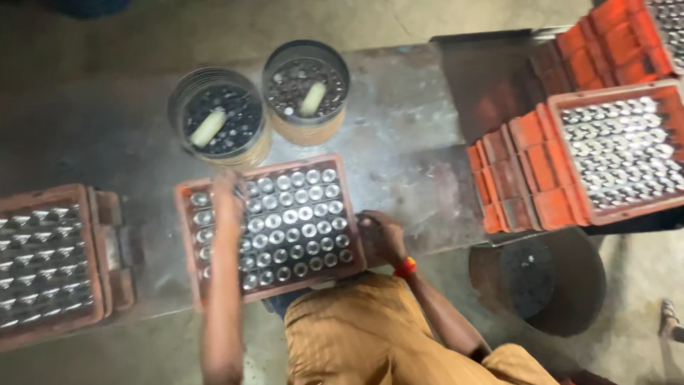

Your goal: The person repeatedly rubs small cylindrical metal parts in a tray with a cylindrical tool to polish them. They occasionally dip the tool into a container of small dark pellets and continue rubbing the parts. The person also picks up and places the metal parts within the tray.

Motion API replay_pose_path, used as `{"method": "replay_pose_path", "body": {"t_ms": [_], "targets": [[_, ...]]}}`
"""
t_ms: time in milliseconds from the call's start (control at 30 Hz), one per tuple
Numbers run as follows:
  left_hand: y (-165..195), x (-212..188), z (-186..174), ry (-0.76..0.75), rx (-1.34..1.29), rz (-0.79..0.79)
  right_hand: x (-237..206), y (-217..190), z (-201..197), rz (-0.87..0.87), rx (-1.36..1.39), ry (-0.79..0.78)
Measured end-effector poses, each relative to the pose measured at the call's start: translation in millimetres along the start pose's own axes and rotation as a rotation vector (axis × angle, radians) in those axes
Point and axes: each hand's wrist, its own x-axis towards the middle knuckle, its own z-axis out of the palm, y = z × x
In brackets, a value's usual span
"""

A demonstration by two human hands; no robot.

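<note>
An orange tray (354, 214) filled with rows of shiny round metal cups lies on the grey metal table in front of me. My left hand (228, 190) reaches over the tray's left columns, too blurred to show its fingers or anything in them. My right hand (381, 237), with a red band at the wrist, grips the tray's right edge. Just behind the tray stand two round tins (217, 117) (306, 89), each holding small dark pieces and a pale stick.
Another filled tray (100, 249) sits at the table's left end. Stacked orange trays (541, 171) with metal pieces stand at the right, and more (605, 43) at the top right. A dark round pan (538, 281) rests on the floor, with someone's sandalled foot (670, 321) beside it.
</note>
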Motion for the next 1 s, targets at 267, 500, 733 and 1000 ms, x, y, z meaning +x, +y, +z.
{"method": "replay_pose_path", "body": {"t_ms": [267,500,733,1000], "targets": [[50,139,39,-0.074,1.373,0.328,-28,-1,10,-0.105,0.061,-0.114],[58,136,21,-0.083,1.997,0.3,-50,-13,27,0.199,0.041,0.062],[48,157,8,-0.233,2.13,-0.003,-38,-79,58,0.261,0.082,0.086],[39,99,-20,-0.059,0.646,0.31,-39,-123,98,0.376,0.299,0.069]]}}
